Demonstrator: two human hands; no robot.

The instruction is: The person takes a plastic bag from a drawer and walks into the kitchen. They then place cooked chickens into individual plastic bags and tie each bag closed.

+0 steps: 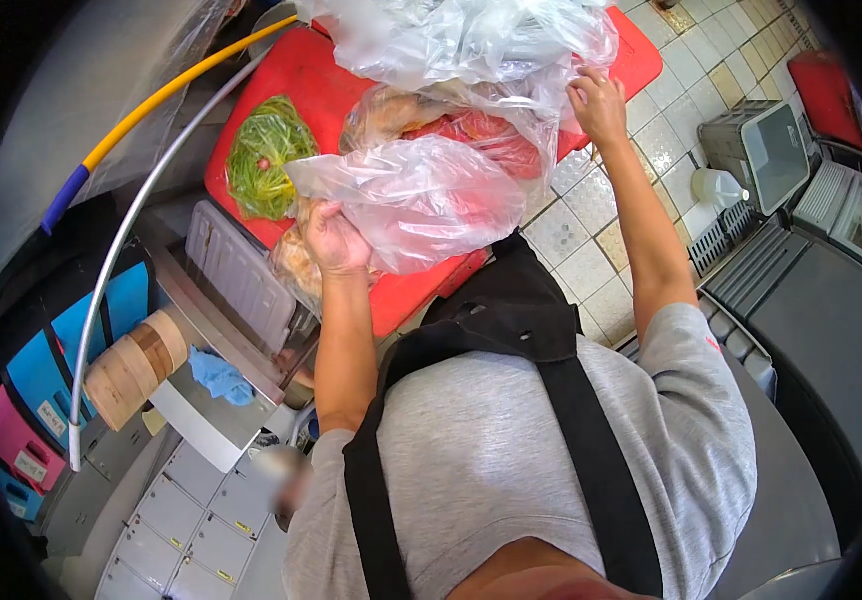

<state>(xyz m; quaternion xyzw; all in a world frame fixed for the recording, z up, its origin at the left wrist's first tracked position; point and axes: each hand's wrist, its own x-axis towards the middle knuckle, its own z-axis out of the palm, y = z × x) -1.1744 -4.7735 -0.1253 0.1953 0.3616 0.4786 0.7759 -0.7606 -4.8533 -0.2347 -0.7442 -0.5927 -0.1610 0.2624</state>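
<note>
My left hand (336, 238) is closed on the near edge of a clear plastic bag (431, 195), which spreads over the red surface (301, 75). At the upper right, my right hand (597, 105) pinches the edge of the clear plastic by a large pile of whitish bags (451, 40). Between the hands, something red in clear plastic (481, 135) shows, with a bag of light brown food (386, 115) beside it. A bag of green vegetables (269, 160) lies left of my left hand. Another bag with brownish contents (296, 260) sits partly behind my left wrist.
A yellow and blue pole (141, 112) and a curved grey tube (141, 195) cross the left side. Bamboo steamers (136, 367) and a blue cloth (220, 377) rest at lower left. A grey crate (773, 150) and a white jug (717, 187) stand on the tiled floor at right.
</note>
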